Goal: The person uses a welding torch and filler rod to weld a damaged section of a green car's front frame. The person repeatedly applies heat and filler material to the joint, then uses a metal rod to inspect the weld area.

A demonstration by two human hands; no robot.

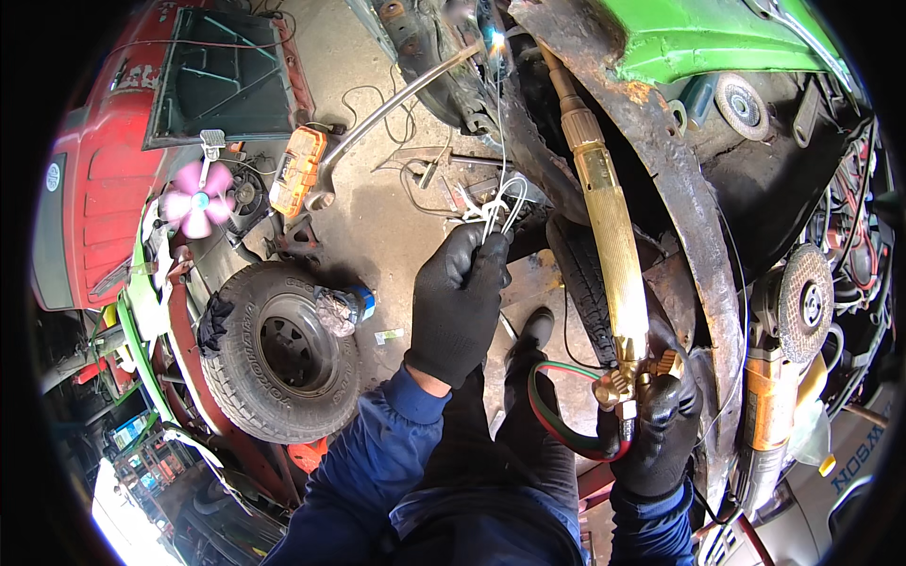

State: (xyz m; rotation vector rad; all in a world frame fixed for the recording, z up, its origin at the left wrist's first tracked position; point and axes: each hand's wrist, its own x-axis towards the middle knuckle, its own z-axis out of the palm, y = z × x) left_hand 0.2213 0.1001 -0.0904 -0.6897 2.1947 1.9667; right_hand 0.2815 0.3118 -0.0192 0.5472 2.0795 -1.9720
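Note:
My left hand [460,307], in a black glove, is closed round a bundle of bent filler wire [514,193]. One thin strand runs straight up from it to a small bright glow [497,40] on the rusty metal panel [528,141]. A brass gas welding torch [609,236] lies along the right side of that panel, with its far end by the glow. Gloved too, my right hand [661,429] grips the torch low down, around the valves and the hose ends. Red and green hoses [552,420] loop out beside it.
An angle grinder [774,396] rests on the car at right, near a loose grinding disc [741,106]. A green fender [727,42] rises at upper right. To the left are a tyre [283,351], a pink-bladed fan [198,200] and an orange case [299,170]. Cables cross the concrete floor.

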